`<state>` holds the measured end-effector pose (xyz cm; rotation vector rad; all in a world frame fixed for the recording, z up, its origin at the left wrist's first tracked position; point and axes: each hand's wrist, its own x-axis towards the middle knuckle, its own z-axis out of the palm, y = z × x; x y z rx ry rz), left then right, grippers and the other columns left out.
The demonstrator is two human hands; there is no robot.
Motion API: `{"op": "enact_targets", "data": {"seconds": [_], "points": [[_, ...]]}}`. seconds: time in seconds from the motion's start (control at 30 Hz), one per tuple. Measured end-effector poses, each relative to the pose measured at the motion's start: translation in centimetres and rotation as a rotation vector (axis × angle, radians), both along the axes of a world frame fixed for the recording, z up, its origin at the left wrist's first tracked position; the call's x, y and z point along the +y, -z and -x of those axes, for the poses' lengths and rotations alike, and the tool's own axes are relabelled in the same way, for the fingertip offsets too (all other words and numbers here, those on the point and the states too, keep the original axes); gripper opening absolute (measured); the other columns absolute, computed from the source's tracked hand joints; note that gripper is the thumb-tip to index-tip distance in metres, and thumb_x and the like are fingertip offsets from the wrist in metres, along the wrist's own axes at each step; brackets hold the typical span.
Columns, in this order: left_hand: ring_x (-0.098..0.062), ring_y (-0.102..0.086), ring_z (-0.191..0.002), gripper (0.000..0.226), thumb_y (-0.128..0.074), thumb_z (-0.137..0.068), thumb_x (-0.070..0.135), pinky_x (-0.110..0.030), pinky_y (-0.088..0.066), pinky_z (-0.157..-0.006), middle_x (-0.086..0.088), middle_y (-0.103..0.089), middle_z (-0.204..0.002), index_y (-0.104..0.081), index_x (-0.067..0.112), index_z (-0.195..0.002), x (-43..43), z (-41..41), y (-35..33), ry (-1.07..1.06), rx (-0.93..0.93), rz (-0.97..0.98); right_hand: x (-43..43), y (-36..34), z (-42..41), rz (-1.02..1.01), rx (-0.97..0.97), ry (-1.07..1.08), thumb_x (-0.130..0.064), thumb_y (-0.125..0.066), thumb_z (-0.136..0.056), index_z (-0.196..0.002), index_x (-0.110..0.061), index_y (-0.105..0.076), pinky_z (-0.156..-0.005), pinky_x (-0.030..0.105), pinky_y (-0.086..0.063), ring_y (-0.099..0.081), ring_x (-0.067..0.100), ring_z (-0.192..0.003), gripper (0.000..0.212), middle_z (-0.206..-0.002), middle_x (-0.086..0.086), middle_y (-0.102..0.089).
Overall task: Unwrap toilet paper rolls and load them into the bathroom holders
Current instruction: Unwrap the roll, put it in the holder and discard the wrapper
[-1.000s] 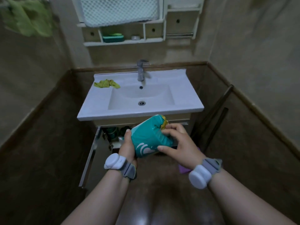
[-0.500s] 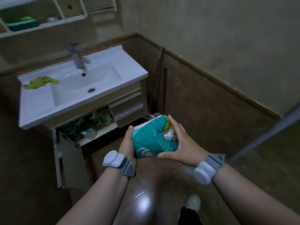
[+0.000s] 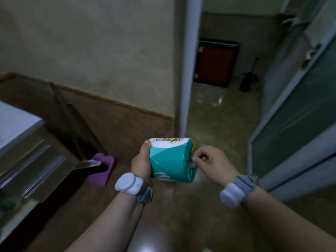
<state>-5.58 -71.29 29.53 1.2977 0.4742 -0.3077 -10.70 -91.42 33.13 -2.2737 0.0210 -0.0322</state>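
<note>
One wrapped toilet paper roll (image 3: 171,160), in teal-and-white plastic printed with a small yellow emblem and lettering too blurred to read, is held in mid-air above the brown floor (image 3: 181,206), between two hands. The left hand (image 3: 141,163) is clasped around the roll's left end, thumb lying on its upper edge. The right hand (image 3: 211,163) pinches the gathered wrapper at the roll's right end with its fingertips (image 3: 195,158). Two white wrist devices (image 3: 128,183) on grey straps, one per wrist. One purple object (image 3: 102,169) lies on the floor beside the vanity cabinet (image 3: 36,160), at the foot of the wall.
</note>
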Motion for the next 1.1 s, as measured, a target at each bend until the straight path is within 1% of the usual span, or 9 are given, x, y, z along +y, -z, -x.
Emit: {"op": "enact_targets", "data": {"seconds": [0.1,0.2,0.3,0.43,0.57,0.7,0.8,1.0,1.1], "points": [[-0.018,-0.074,-0.080,0.043,-0.060,-0.056,0.073,-0.040,-0.056,-0.084,0.003,-0.078,-0.085,-0.076,0.041,-0.079,-6.2,-1.5,-0.2,0.094,-0.030,-0.010,-5.9,-0.4,-0.4,-0.005,0.050,0.083,-0.012,-0.063,-0.082,-0.071,-0.010,-0.063,-0.054,0.012,-0.040,-0.052,0.005,-0.057,0.011,-0.064,-0.005,-0.058],[-0.019,-0.074,-0.079,0.049,-0.060,-0.054,0.072,-0.037,-0.056,-0.079,0.001,-0.078,-0.087,-0.077,0.035,-0.080,-11.3,-2.7,-0.6,0.154,-0.026,-0.007,-10.5,-0.3,-1.1,-0.096,0.104,0.197,-0.014,-0.065,-0.079,-0.073,-0.008,-0.063,-0.061,0.031,-0.050,-0.061,0.016,-0.064,0.009,-0.070,0.006,-0.066],[-0.025,-0.072,-0.089,0.058,-0.063,-0.054,0.067,-0.041,-0.055,-0.086,-0.004,-0.077,-0.091,-0.074,0.018,-0.082,-14.5,-4.0,-1.1,0.181,-0.011,-0.028,-13.1,0.2,-2.3,-0.085,0.127,0.212,-0.011,-0.063,-0.079,-0.071,-0.009,-0.061,-0.057,0.028,-0.047,-0.056,0.013,-0.058,0.009,-0.065,0.004,-0.062],[-0.028,-0.068,-0.097,0.039,-0.058,-0.078,0.056,-0.045,-0.051,-0.095,-0.010,-0.072,-0.104,-0.068,0.018,-0.078,-17.4,-7.3,-1.0,0.216,-0.046,-0.083,-15.4,1.0,-4.4,-0.061,0.089,0.248,-0.006,-0.058,-0.083,-0.065,-0.015,-0.053,-0.051,0.013,-0.041,-0.053,0.012,-0.056,0.021,-0.062,0.000,-0.056],[-0.025,-0.070,-0.090,0.037,-0.054,-0.083,0.055,-0.037,-0.054,-0.085,-0.007,-0.073,-0.097,-0.066,0.020,-0.082,-20.7,-12.1,-1.4,0.304,-0.062,-0.035,-18.4,0.8,-7.7,-0.270,0.088,0.375,-0.016,-0.064,-0.083,-0.085,-0.013,-0.058,-0.060,0.031,-0.054,-0.065,0.023,-0.072,0.007,-0.080,0.010,-0.065],[-0.018,-0.074,-0.075,0.042,-0.053,-0.079,0.060,-0.028,-0.056,-0.064,0.002,-0.078,-0.079,-0.070,0.022,-0.084,-24.5,-17.8,-2.1,0.447,-0.149,-0.018,-20.9,-0.6,-12.6,-0.110,-0.003,0.473,-0.016,-0.064,-0.079,-0.077,-0.014,-0.057,-0.062,0.033,-0.051,-0.060,0.020,-0.067,0.007,-0.071,0.005,-0.063],[-0.020,-0.074,-0.075,0.047,-0.053,-0.072,0.064,-0.032,-0.057,-0.068,0.002,-0.077,-0.075,-0.070,0.022,-0.081,-26.2,-21.5,-2.3,0.482,-0.158,-0.046,-22.2,-0.8,-15.6,-0.085,0.012,0.534,-0.015,-0.061,-0.078,-0.072,-0.014,-0.055,-0.061,0.035,-0.052,-0.062,0.022,-0.065,0.008,-0.067,0.005,-0.063],[-0.021,-0.074,-0.075,0.055,-0.058,-0.064,0.066,-0.033,-0.057,-0.068,-0.003,-0.078,-0.080,-0.071,0.018,-0.087,-30.0,-27.9,-2.2,0.558,-0.066,-0.051,-27.0,-0.1,-19.4,-0.326,-0.050,0.806,-0.005,-0.057,-0.079,-0.075,-0.012,-0.066,-0.072,0.041,-0.055,-0.065,0.025,-0.078,0.013,-0.077,0.009,-0.067],[-0.024,-0.074,-0.078,0.051,-0.059,-0.068,0.064,-0.037,-0.057,-0.075,-0.005,-0.078,-0.081,-0.071,0.018,-0.085,-31.7,-30.5,-1.6,0.535,-0.036,-0.071,-28.8,0.4,-21.7,-0.542,0.004,0.773,-0.013,-0.054,-0.086,-0.082,-0.016,-0.065,-0.077,0.049,-0.056,-0.064,0.028,-0.086,0.012,-0.087,0.009,-0.066]]}}
